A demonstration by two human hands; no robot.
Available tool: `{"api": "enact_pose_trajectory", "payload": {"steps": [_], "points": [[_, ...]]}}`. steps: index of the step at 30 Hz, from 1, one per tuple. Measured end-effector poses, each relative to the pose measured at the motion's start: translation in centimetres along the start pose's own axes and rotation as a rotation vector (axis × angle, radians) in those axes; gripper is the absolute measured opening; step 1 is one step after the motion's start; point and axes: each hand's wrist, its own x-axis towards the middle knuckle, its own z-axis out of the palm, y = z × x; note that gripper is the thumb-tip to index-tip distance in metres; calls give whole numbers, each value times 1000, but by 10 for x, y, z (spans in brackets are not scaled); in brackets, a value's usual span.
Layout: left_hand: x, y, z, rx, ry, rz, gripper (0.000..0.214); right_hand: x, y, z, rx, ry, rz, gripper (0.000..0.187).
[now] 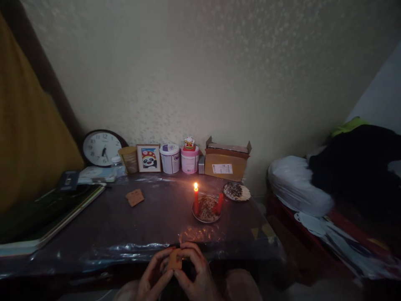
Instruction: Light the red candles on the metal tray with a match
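My left hand (155, 274) and my right hand (196, 269) meet at the table's near edge, fingers pinched together round a small orange box (175, 260) that looks like a matchbox. Beyond them a lit red candle (196, 200) stands in a round glass dish (206, 209), with a second, unlit red candle (219, 202) leaning in the same dish. The dark table (125, 225) is covered with clear plastic sheeting.
A small tan card (135, 197) lies mid-table and a patterned saucer (236, 191) sits right of the dish. Along the wall stand a clock (101, 147), a jar, a panda picture (148, 158), white and pink tubs, and a cardboard box (226, 161). Books lie at left, bags and clothes at right.
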Motion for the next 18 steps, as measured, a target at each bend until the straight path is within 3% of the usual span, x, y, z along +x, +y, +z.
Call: {"api": "enact_pose_trajectory", "payload": {"steps": [14, 18], "points": [[-3, 2, 6, -27, -4, 16, 36, 1, -5, -4, -6, -6, 2, 36], [-6, 3, 11, -23, 57, 18, 35, 1, -4, -6, -5, -26, -2, 36]]}}
